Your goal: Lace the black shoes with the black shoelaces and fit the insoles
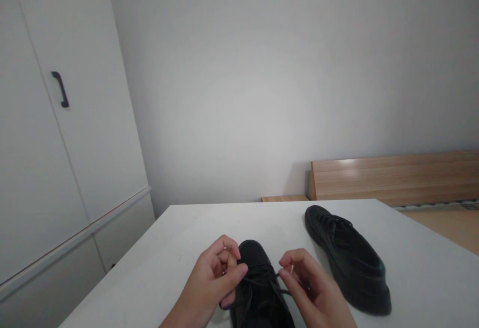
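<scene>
A black lace-up shoe (258, 288) stands on the white table (172, 263) right in front of me, toe pointing away. My left hand (215, 280) is at its left side, fingers curled and pinched on a black lace. My right hand (309, 285) is at its right side, thumb and forefinger pinched on the other end of the lace (279, 274). The lace runs taut between both hands over the shoe's tongue. A second black shoe (348, 258) lies to the right, tipped on its side, untouched.
A white wardrobe (56, 133) with a dark handle (60, 89) stands at the left. A plain white wall is behind the table. A light wooden bed frame (392, 175) runs along the far right, beyond the table's edge.
</scene>
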Demonstrator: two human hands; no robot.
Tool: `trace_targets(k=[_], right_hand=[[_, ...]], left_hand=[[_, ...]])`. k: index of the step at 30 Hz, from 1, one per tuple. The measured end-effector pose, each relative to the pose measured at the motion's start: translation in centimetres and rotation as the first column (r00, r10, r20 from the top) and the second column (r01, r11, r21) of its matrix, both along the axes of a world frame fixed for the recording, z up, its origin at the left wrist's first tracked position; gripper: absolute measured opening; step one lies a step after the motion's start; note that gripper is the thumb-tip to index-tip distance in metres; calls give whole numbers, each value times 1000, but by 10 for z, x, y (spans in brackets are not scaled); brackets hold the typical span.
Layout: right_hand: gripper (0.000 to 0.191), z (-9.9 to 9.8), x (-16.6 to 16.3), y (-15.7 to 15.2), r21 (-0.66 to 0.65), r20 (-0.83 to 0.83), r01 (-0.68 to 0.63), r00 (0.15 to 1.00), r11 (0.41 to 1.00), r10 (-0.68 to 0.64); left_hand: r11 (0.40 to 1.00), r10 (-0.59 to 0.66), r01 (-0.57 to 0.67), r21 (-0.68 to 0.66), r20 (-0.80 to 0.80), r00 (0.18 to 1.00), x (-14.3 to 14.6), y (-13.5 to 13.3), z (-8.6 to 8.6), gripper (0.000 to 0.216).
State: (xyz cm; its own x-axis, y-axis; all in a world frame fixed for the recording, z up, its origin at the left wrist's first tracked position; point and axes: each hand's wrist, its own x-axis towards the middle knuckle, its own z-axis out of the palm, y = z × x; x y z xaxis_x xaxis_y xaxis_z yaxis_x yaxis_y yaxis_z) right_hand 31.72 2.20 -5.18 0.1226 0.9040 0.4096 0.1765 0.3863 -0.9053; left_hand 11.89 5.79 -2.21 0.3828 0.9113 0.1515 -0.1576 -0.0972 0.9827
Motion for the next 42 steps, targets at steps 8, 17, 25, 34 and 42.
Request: trace_targets(k=[8, 17, 25, 34, 42], right_hand=[[9, 10, 15, -1, 339, 437, 30, 880, 940, -186], [50, 24, 26, -3, 17, 448, -56, 893, 998, 42], [37, 22, 24, 16, -208, 258, -164, 942, 964, 216], [21, 11, 16, 17, -169, 190, -162, 962, 972, 194], [37, 4, 15, 20, -173, -5, -227, 973, 958, 230]], left_hand=[[989, 52, -29, 142, -159, 986, -4, 3, 11, 44], [979, -203, 205, 5, -117, 972, -9, -4, 16, 57], [989, -145, 140, -41, -381, 913, -7, 3, 4, 41], [989, -46, 112, 96, -522, 852, -4, -1, 4, 13], [909, 203, -3, 416, -437, 876, 2, -2, 0, 7]])
